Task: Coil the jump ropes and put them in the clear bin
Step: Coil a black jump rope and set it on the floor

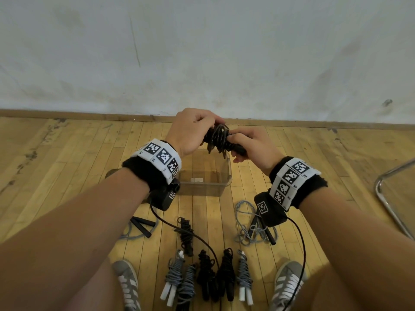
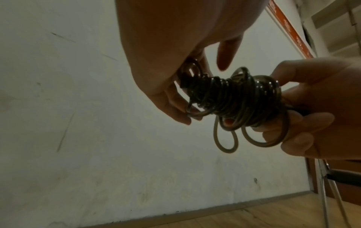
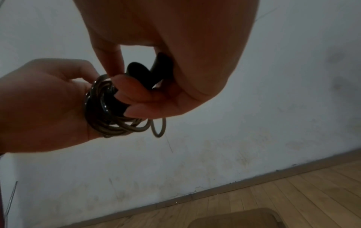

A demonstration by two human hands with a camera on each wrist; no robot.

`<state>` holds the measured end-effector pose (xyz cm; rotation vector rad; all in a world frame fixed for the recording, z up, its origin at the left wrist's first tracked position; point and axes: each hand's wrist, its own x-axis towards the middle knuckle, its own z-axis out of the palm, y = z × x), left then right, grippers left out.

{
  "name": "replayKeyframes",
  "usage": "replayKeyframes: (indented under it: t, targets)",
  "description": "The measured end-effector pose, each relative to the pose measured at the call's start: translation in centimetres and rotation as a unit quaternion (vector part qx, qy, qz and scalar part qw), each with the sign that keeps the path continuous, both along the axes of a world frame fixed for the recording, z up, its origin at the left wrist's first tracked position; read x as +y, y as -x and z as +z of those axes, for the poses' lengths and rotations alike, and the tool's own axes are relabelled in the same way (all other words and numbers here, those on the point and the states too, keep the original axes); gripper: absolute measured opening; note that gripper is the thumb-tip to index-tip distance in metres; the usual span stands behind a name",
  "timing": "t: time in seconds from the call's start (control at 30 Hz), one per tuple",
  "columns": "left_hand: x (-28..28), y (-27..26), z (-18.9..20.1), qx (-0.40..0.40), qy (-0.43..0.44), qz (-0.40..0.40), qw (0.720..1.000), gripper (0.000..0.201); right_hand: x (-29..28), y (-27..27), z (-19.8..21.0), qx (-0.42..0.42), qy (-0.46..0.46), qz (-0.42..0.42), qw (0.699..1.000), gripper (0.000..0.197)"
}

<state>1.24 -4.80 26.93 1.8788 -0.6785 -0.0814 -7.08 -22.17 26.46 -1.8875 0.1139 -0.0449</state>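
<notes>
Fingers [image 2: 175, 100] of the left hand [image 1: 190, 131] are curling around one end of the coiled black jump rope [image 1: 219, 139], while the right hand [image 1: 251, 147] is gripping its black handles [image 3: 148, 72], above the clear bin [image 1: 221, 185] sitting on the wooden floor [image 1: 67, 164] near the wall [image 1: 202, 52].

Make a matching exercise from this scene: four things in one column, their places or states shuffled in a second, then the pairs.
Things
1. dark rope
2. clear bin
3. loose grey rope
4. metal chair leg

Places or states
A. lying uncoiled on the floor, right of the bin
B. far right edge of the head view
C. coiled, held by the left hand and right hand
D. on the floor below the hands, no rope in it

Pairs: 1-C, 2-D, 3-A, 4-B
</notes>
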Motion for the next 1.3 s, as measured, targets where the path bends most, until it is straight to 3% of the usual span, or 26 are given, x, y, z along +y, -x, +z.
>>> replayKeyframes:
  t: [0.1,0.2,0.3,0.4,0.53,0.77,1.03,1.13,1.3]
  targets:
    - [0.6,-0.4,-0.1,0.027,-0.008,-0.027,0.999,0.040,-0.3,0.0,-0.2,0.019,-0.039,0.010,0.999,0.028]
    - [0.9,-0.6,0.3,0.181,0.083,-0.048,0.979,0.066,-0.7,0.1,-0.2,0.032,-0.111,0.025,0.993,0.041]
    - [0.9,-0.8,0.4,0.263,0.151,-0.055,0.951,0.069,-0.7,-0.1,0.1,0.038,-0.223,0.032,0.974,0.035]
    - [0.4,-0.4,0.3,0.287,0.168,-0.068,0.941,0.061,-0.5,-0.2,0.4,0.041,-0.286,0.033,0.957,0.029]
    - [-0.4,-0.2,-0.2,0.293,0.193,-0.053,0.935,0.065,-0.5,-0.3,0.5,0.032,-0.307,0.031,0.951,0.031]
    - [-1.7,0.4,-0.7,0.275,0.156,0.036,0.948,0.066,-0.1,-0.5,0.3,-0.002,-0.286,-0.009,0.958,0.033]
    - [-2.4,0.6,-0.8,0.269,0.160,0.097,0.945,0.049,0.8,-0.7,-0.5,-0.076,-0.131,-0.080,0.985,0.019]
    - [-2.4,0.8,-0.7,0.253,0.151,0.101,0.950,0.044,0.9,-0.9,-0.6,-0.100,-0.083,-0.117,0.985,0.030]
    - [-1.9,1.6,-0.4,0.207,0.141,0.102,0.963,0.035,0.9,-0.9,-0.5,-0.093,-0.085,-0.126,0.984,0.036]
